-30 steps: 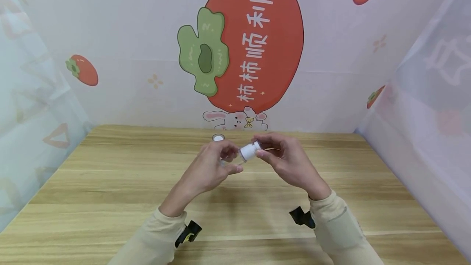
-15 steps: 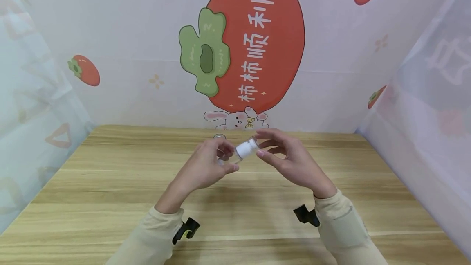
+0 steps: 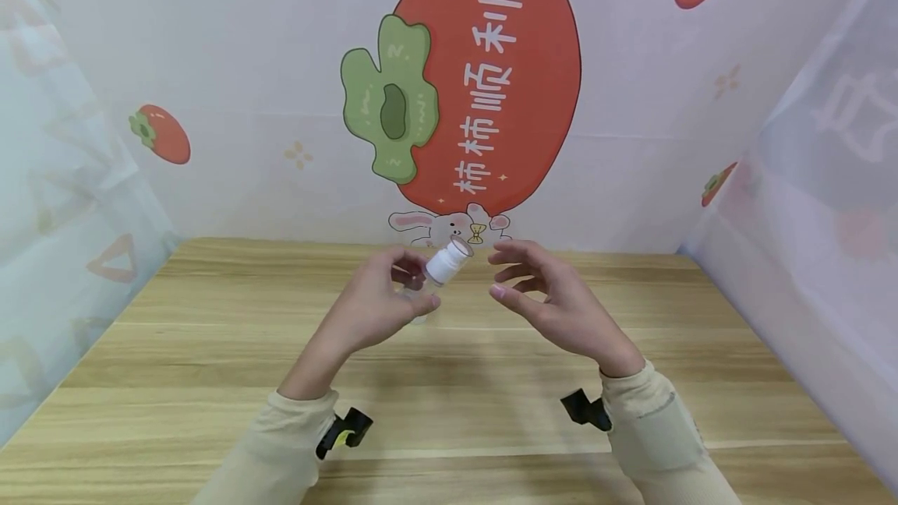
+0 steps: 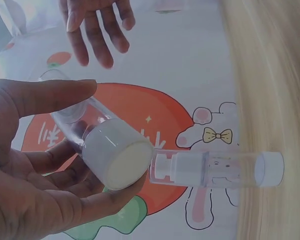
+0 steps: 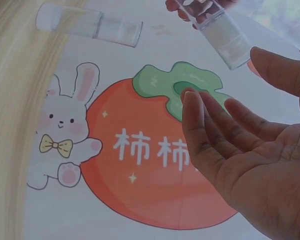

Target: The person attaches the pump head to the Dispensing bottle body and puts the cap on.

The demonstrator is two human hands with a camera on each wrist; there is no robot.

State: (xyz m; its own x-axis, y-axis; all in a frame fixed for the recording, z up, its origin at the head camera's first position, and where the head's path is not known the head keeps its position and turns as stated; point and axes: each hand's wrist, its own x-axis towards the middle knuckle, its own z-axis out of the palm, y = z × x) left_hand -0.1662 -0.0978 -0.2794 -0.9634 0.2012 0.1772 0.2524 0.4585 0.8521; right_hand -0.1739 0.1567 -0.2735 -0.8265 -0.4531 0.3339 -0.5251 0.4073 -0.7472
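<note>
In the head view my left hand (image 3: 379,304) grips a clear pump bottle (image 3: 445,265) with a white collar and a see-through cap, tilted up to the right. The left wrist view shows thumb and fingers around the clear body of this bottle (image 4: 117,152), its white base facing the camera. My right hand (image 3: 557,306) is apart from it on the right, fingers loosely bent and holding nothing. A second similar bottle (image 4: 190,169) stands upright on the table behind the left hand, which mostly hides it in the head view; the right wrist view shows that bottle (image 5: 95,26) too.
The wooden table (image 3: 463,427) reaches back to a white cloth wall (image 3: 259,193) printed with a persimmon and a rabbit. Cloth walls also stand at the left and right sides. A small black camera mount (image 3: 344,433) sits on the left wrist, another (image 3: 585,410) on the right.
The right hand's fingers were at the bottle's cap end and are now apart from it. The left hand has moved left with the bottle and tipped its cap end further up.
</note>
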